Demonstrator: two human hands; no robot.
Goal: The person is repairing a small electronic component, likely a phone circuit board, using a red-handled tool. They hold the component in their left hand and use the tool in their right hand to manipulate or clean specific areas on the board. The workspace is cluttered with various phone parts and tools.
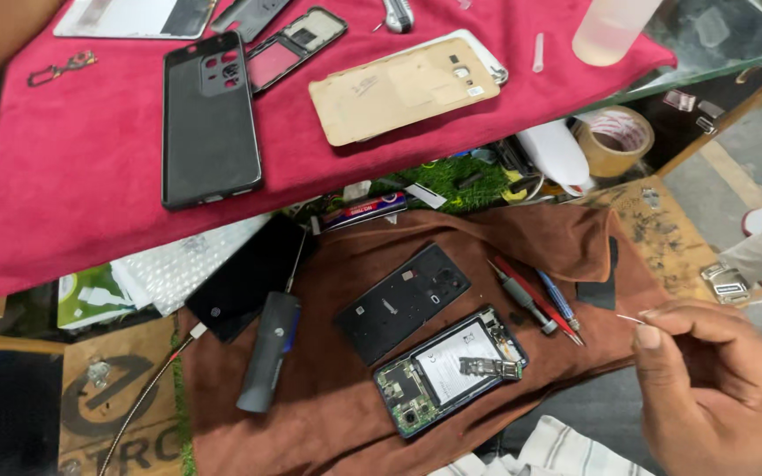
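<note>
Down at the lower right, the person's right hand (716,388) pinches a thin metal pin (630,319) between thumb and finger — the other fingers are curled in. Just left of it, on a brown cloth (328,414), lies an opened phone (450,370) with its insides showing. Beside that rest a black back cover (403,302), a grey electric screwdriver (268,351) and small screwdrivers (535,300). Higher up, a red cloth (81,167) holds a black phone case (211,119) and a tan back cover (403,91). No left hand shows.
</note>
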